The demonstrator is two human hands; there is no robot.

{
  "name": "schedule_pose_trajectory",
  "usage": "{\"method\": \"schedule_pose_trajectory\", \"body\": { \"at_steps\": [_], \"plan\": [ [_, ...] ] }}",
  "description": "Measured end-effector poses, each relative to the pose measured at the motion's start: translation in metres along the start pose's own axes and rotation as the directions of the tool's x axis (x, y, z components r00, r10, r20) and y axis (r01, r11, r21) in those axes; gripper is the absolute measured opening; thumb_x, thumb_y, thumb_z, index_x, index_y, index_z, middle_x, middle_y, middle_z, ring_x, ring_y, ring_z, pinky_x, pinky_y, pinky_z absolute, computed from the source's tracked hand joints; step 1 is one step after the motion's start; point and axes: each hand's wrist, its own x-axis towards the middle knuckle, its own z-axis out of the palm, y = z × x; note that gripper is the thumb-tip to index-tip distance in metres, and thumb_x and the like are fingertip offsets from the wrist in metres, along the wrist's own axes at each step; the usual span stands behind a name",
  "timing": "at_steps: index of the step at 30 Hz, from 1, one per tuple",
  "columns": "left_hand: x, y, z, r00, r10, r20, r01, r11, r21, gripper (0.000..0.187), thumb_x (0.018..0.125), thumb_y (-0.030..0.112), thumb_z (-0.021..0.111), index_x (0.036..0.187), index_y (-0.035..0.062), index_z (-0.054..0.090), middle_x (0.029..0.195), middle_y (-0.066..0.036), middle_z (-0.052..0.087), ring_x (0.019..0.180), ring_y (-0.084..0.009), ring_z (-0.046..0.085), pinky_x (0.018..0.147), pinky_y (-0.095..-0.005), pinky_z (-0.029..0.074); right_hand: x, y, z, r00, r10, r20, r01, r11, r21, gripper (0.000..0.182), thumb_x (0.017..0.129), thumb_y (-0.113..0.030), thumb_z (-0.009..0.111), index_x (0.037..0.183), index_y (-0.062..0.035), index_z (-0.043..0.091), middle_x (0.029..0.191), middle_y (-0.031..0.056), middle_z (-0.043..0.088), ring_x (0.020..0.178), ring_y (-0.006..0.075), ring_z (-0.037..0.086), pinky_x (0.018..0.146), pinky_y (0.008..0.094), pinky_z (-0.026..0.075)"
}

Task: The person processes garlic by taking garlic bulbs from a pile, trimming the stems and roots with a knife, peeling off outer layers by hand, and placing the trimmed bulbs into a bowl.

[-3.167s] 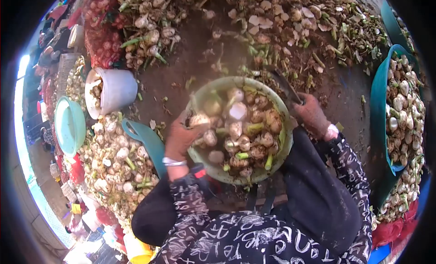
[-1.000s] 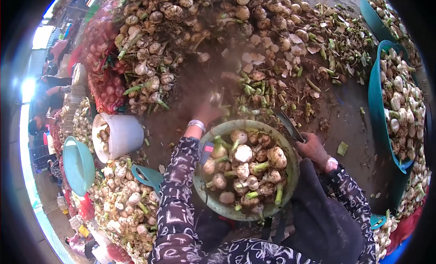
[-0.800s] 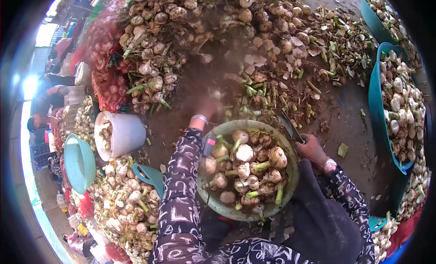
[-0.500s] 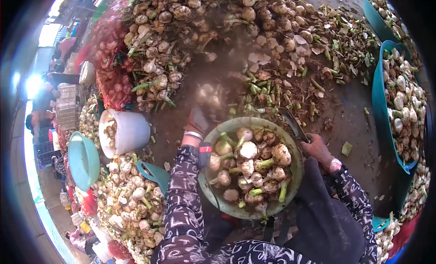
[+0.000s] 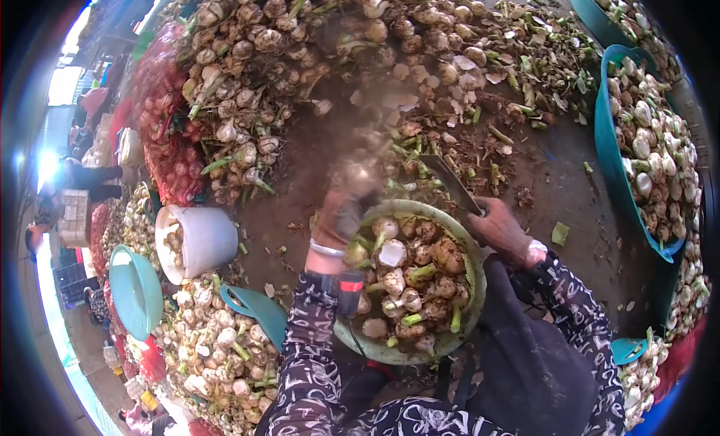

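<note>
My left hand (image 5: 339, 214) is closed on a garlic bulb (image 5: 358, 175), just beyond the rim of the basin; a smeared patch in the lens blurs the bulb and fingertips. My right hand (image 5: 499, 230) grips a knife (image 5: 453, 184), its blade pointing up and left above the scattered stems. Below and between both hands, a pale green basin (image 5: 471, 323) holds garlic bulbs (image 5: 412, 278) with short cut stalks and soil on them. Cut green stems (image 5: 409, 147) and peeled skins lie on the ground ahead of the hands.
A large heap of uncut garlic (image 5: 247, 83) lies ahead, beside a red mesh sack (image 5: 161, 113). At the left are a white bucket (image 5: 206, 241) and a teal basin (image 5: 136, 293). Trimmed garlic fills a teal tub (image 5: 604, 128) on the right. People appear at the far left.
My left hand and the bulb have shifted slightly right, nearer the knife. The right hand has moved a little left and up, with the blade now more over the stems.
</note>
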Motion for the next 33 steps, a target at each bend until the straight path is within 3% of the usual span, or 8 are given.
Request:
{"method": "schedule_pose_trajectory", "body": {
  "at_steps": [3, 7, 13, 17, 20, 24, 26, 33],
  "plan": [
    [-0.017, -0.007, 0.064, 0.945, 0.32, -0.071, -0.208, 0.753, 0.624, 0.045, 0.079, 0.011, 0.072, 0.118, 0.0047, 0.05, 0.093, 0.0, 0.055, 0.076, -0.0096, 0.059, 0.065, -0.0221, 0.055, 0.006, -0.013, 0.001, 0.997, -0.078, 0.003, 0.078, 0.997, -0.017, 0.032, 0.081, -0.019, 0.057, 0.104, 0.0016, 0.063, 0.078, 0.0145, 0.065, 0.068, 0.0181, 0.059, 0.066, 0.0332, 0.048],
    [-0.019, -0.016, 0.077, 0.881, 0.459, -0.111, -0.207, 0.588, 0.782, 0.046, 0.074, 0.014, 0.077, 0.113, 0.006, 0.054, 0.091, -0.001, 0.059, 0.076, -0.0111, 0.06, 0.064, -0.0218, 0.055, 0.004, -0.017, -0.005, 0.99, -0.141, -0.014, 0.14, 0.99, -0.032, 0.039, 0.077, -0.03, 0.058, 0.101, 0.0001, 0.064, 0.082, 0.0216, 0.064, 0.077, 0.0327, 0.063, 0.071, 0.0396, 0.048],
    [-0.027, -0.029, 0.075, 0.914, 0.405, 0.038, -0.371, 0.793, 0.483, 0.042, 0.076, 0.02, 0.076, 0.108, 0.0018, 0.056, 0.097, -0.004, 0.059, 0.085, -0.011, 0.059, 0.072, -0.0239, 0.053, -0.011, -0.03, -0.009, 0.97, -0.24, -0.047, 0.239, 0.97, -0.036, 0.036, 0.077, -0.032, 0.061, 0.095, -0.0013, 0.064, 0.08, 0.0211, 0.064, 0.077, 0.0357, 0.063, 0.069, 0.0409, 0.049],
    [-0.031, -0.036, 0.086, 0.968, 0.249, -0.04, -0.188, 0.817, 0.544, 0.047, 0.072, 0.022, 0.079, 0.107, 0.0018, 0.055, 0.097, -0.006, 0.06, 0.086, -0.0131, 0.06, 0.074, -0.0253, 0.053, -0.027, -0.063, -0.013, 0.932, -0.362, 0.021, 0.354, 0.894, -0.273, 0.031, 0.079, -0.035, 0.062, 0.088, -0.0054, 0.062, 0.076, 0.0172, 0.064, 0.071, 0.0369, 0.063, 0.066, 0.0441, 0.049],
    [-0.026, -0.043, 0.086, 0.837, 0.475, 0.272, -0.411, 0.219, 0.885, 0.051, 0.072, 0.024, 0.08, 0.11, 0.0048, 0.052, 0.098, -0.003, 0.059, 0.085, -0.0125, 0.058, 0.072, -0.0256, 0.051, -0.029, -0.068, -0.006, 0.874, -0.484, 0.042, 0.458, 0.794, -0.4, 0.026, 0.076, -0.031, 0.064, 0.087, -0.0077, 0.059, 0.073, 0.0147, 0.063, 0.069, 0.0352, 0.063, 0.065, 0.045, 0.05],
    [-0.035, -0.046, 0.081, 0.88, 0.438, 0.186, -0.341, 0.31, 0.887, 0.054, 0.07, 0.023, 0.081, 0.111, 0.0045, 0.052, 0.104, -0.004, 0.058, 0.09, -0.0143, 0.059, 0.079, -0.0286, 0.05, -0.029, -0.069, -0.003, 0.82, -0.569, 0.063, 0.519, 0.693, -0.501, 0.026, 0.072, -0.026, 0.067, 0.087, -0.0068, 0.056, 0.071, 0.0136, 0.063, 0.069, 0.033, 0.064, 0.062, 0.0445, 0.05],
    [-0.034, -0.056, 0.077, 0.896, 0.442, 0.052, -0.327, 0.574, 0.751, 0.05, 0.072, 0.021, 0.08, 0.11, 0.0042, 0.052, 0.105, -0.005, 0.058, 0.091, -0.0151, 0.058, 0.081, -0.0303, 0.05, -0.031, -0.067, -0.002, 0.811, -0.582, 0.059, 0.528, 0.685, -0.502, 0.026, 0.072, -0.025, 0.067, 0.087, -0.0062, 0.056, 0.072, 0.0135, 0.063, 0.069, 0.0329, 0.064, 0.061, 0.0443, 0.05],
    [-0.033, -0.065, 0.074, 0.917, 0.396, 0.051, -0.331, 0.681, 0.654, 0.048, 0.077, 0.021, 0.076, 0.115, 0.0046, 0.052, 0.103, -0.006, 0.06, 0.093, -0.0154, 0.058, 0.083, -0.0327, 0.049, -0.03, -0.059, 0.003, 0.781, -0.625, 0.008, 0.543, 0.672, -0.504, 0.03, 0.07, -0.029, 0.071, 0.085, -0.0084, 0.055, 0.071, 0.0109, 0.061, 0.069, 0.0309, 0.063, 0.059, 0.0419, 0.049]
  ]
}}
